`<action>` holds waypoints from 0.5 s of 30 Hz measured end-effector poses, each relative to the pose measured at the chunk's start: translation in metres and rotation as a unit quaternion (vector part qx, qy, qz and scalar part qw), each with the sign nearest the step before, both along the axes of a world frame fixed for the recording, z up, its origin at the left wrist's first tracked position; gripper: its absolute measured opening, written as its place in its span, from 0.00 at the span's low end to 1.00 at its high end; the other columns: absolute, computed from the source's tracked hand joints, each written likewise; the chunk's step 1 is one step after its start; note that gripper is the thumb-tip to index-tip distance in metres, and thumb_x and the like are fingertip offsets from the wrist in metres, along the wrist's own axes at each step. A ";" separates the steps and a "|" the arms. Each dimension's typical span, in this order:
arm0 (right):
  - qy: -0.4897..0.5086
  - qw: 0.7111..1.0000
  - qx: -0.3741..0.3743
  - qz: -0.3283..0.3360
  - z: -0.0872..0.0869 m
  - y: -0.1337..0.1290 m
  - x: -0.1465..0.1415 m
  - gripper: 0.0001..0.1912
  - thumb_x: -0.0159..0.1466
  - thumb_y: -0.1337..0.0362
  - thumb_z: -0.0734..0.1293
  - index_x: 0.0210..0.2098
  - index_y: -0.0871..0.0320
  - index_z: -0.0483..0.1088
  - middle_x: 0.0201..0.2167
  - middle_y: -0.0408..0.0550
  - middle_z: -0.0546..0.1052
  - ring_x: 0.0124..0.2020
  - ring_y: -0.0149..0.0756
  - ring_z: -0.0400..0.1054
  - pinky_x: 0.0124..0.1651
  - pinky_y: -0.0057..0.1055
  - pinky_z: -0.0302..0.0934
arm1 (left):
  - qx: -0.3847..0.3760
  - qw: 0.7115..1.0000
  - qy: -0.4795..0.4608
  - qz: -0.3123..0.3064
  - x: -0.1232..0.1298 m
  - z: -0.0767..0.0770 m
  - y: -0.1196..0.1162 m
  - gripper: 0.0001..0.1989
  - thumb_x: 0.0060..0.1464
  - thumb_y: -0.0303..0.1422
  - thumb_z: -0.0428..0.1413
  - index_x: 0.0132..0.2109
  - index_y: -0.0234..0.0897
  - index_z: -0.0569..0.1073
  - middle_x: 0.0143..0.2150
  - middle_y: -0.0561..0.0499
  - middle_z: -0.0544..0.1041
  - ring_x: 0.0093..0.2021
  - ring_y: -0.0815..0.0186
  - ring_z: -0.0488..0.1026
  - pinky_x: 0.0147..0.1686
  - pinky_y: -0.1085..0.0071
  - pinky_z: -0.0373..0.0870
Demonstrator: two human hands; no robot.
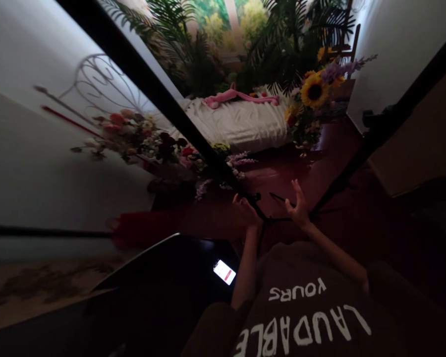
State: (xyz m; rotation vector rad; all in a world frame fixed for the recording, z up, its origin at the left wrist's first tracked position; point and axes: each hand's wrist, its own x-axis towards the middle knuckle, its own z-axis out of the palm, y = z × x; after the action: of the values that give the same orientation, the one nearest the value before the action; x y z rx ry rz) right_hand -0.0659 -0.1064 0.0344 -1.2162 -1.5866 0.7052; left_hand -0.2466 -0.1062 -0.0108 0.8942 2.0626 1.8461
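Shirt (312, 317) print: "LAUDABLE", "YOURS"; phone (225, 271) screen lit, unreadable.

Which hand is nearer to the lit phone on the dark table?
The left hand. It sits above and just right of the lit phone, at the black stand's joint. The right hand is farther right, across the stand.

The joint of the black metal stand legs (262, 210) is covered by the left hand (245, 208), and what is gripped there cannot be made out in the dark. The long black pole (148, 84) is cut off by the top edge. The thin dark rod (278, 197) beside the right hand (299, 210) is too small to be identified. The writing on the lit phone screen (225, 271) cannot be read. The printed grey shirt (312, 307) is cut off by the bottom edge.
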 end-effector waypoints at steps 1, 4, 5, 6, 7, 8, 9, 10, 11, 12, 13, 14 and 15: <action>0.007 1.000 -0.002 0.027 -0.001 0.003 -0.010 0.34 0.62 0.66 0.61 0.67 0.52 0.51 0.70 0.51 0.52 0.70 0.43 0.46 0.70 0.47 0.45 | -0.001 1.000 -0.001 -0.017 -0.002 0.000 0.003 0.19 0.65 0.44 0.41 0.53 0.36 0.63 0.51 0.42 0.70 0.48 0.65 0.70 0.49 0.68 0.67; 0.036 0.994 -0.032 0.093 -0.004 0.013 -0.042 0.35 0.63 0.62 0.62 0.68 0.53 0.49 0.70 0.52 0.52 0.70 0.42 0.46 0.69 0.46 0.47 | -0.010 0.997 -0.014 -0.082 -0.009 -0.003 0.010 0.22 0.64 0.49 0.41 0.51 0.36 0.65 0.48 0.43 0.73 0.43 0.67 0.72 0.46 0.69 0.68; 0.052 0.991 -0.054 0.113 -0.004 0.016 -0.052 0.36 0.63 0.60 0.62 0.68 0.54 0.47 0.70 0.53 0.52 0.70 0.42 0.47 0.68 0.45 0.49 | -0.013 0.995 -0.020 -0.102 -0.012 -0.005 0.011 0.23 0.63 0.50 0.41 0.50 0.36 0.66 0.46 0.44 0.74 0.41 0.67 0.72 0.44 0.70 0.69; 0.068 0.985 -0.081 0.134 -0.004 0.019 -0.062 0.36 0.64 0.58 0.62 0.68 0.54 0.47 0.70 0.54 0.52 0.69 0.42 0.49 0.66 0.44 0.52 | -0.018 0.993 -0.026 -0.118 -0.015 -0.007 0.011 0.24 0.62 0.51 0.41 0.49 0.36 0.66 0.45 0.44 0.75 0.40 0.67 0.73 0.43 0.70 0.69; 0.082 0.978 -0.107 0.159 -0.003 0.021 -0.070 0.35 0.65 0.56 0.61 0.68 0.55 0.48 0.69 0.55 0.54 0.68 0.42 0.52 0.65 0.43 0.55 | -0.022 0.991 -0.031 -0.131 -0.018 -0.009 0.012 0.25 0.61 0.53 0.42 0.49 0.36 0.67 0.44 0.45 0.75 0.39 0.67 0.73 0.42 0.70 0.70; 0.090 0.970 -0.128 0.186 -0.002 0.023 -0.078 0.32 0.66 0.53 0.60 0.66 0.56 0.52 0.67 0.56 0.58 0.66 0.42 0.56 0.63 0.41 0.57 | -0.025 0.989 -0.035 -0.139 -0.021 -0.012 0.012 0.25 0.61 0.53 0.43 0.48 0.37 0.67 0.43 0.45 0.75 0.38 0.67 0.73 0.42 0.70 0.70; 0.091 0.963 -0.139 0.210 -0.001 0.025 -0.084 0.28 0.66 0.52 0.58 0.63 0.56 0.57 0.64 0.55 0.64 0.63 0.41 0.60 0.62 0.40 0.57 | -0.026 0.989 -0.036 -0.143 -0.022 -0.014 0.012 0.26 0.60 0.54 0.44 0.48 0.36 0.67 0.43 0.44 0.76 0.39 0.66 0.74 0.42 0.69 0.71; 0.086 0.959 -0.144 0.228 0.000 0.028 -0.089 0.24 0.67 0.51 0.56 0.58 0.55 0.63 0.59 0.54 0.69 0.60 0.40 0.64 0.61 0.39 0.58 | -0.024 0.989 -0.035 -0.144 -0.024 -0.017 0.011 0.26 0.59 0.54 0.44 0.49 0.36 0.67 0.44 0.44 0.76 0.40 0.65 0.74 0.43 0.69 0.71; 0.077 0.958 -0.144 0.236 0.001 0.030 -0.092 0.22 0.68 0.50 0.55 0.53 0.54 0.67 0.54 0.52 0.73 0.56 0.39 0.67 0.60 0.37 0.58 | -0.022 0.989 -0.032 -0.142 -0.025 -0.019 0.011 0.26 0.59 0.54 0.44 0.50 0.36 0.66 0.45 0.43 0.76 0.41 0.65 0.74 0.44 0.68 0.70; 0.068 0.960 -0.144 0.232 0.000 0.033 -0.094 0.21 0.69 0.50 0.53 0.48 0.54 0.70 0.49 0.50 0.76 0.53 0.38 0.69 0.58 0.36 0.59 | -0.020 0.990 -0.025 -0.137 -0.025 -0.021 0.011 0.27 0.60 0.54 0.44 0.51 0.36 0.66 0.46 0.43 0.75 0.42 0.64 0.74 0.45 0.67 0.70; 0.061 0.964 -0.147 0.215 -0.001 0.036 -0.095 0.20 0.69 0.51 0.53 0.44 0.53 0.70 0.46 0.48 0.77 0.49 0.37 0.70 0.56 0.35 0.61 | -0.018 0.991 -0.017 -0.132 -0.025 -0.023 0.010 0.27 0.60 0.54 0.44 0.52 0.36 0.65 0.46 0.43 0.75 0.43 0.64 0.74 0.46 0.67 0.70; 0.055 0.968 -0.156 0.189 -0.003 0.039 -0.095 0.19 0.68 0.51 0.54 0.41 0.53 0.70 0.42 0.47 0.77 0.46 0.36 0.71 0.53 0.34 0.62 | -0.019 0.991 -0.009 -0.130 -0.024 -0.024 0.009 0.26 0.61 0.53 0.43 0.53 0.37 0.65 0.46 0.43 0.75 0.43 0.64 0.74 0.46 0.67 0.70; 0.049 0.969 -0.173 0.167 -0.006 0.043 -0.095 0.17 0.67 0.51 0.55 0.38 0.53 0.70 0.39 0.46 0.77 0.42 0.36 0.71 0.49 0.32 0.63 | -0.020 0.991 -0.003 -0.130 -0.024 -0.025 0.009 0.26 0.61 0.52 0.43 0.54 0.37 0.64 0.46 0.43 0.75 0.43 0.64 0.74 0.46 0.67 0.69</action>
State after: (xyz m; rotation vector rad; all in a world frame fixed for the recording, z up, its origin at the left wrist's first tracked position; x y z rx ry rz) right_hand -0.1611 -0.0630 0.0285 -1.1464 -1.6478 1.2835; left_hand -0.2706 -0.0974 -0.0360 1.0871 1.8704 1.6635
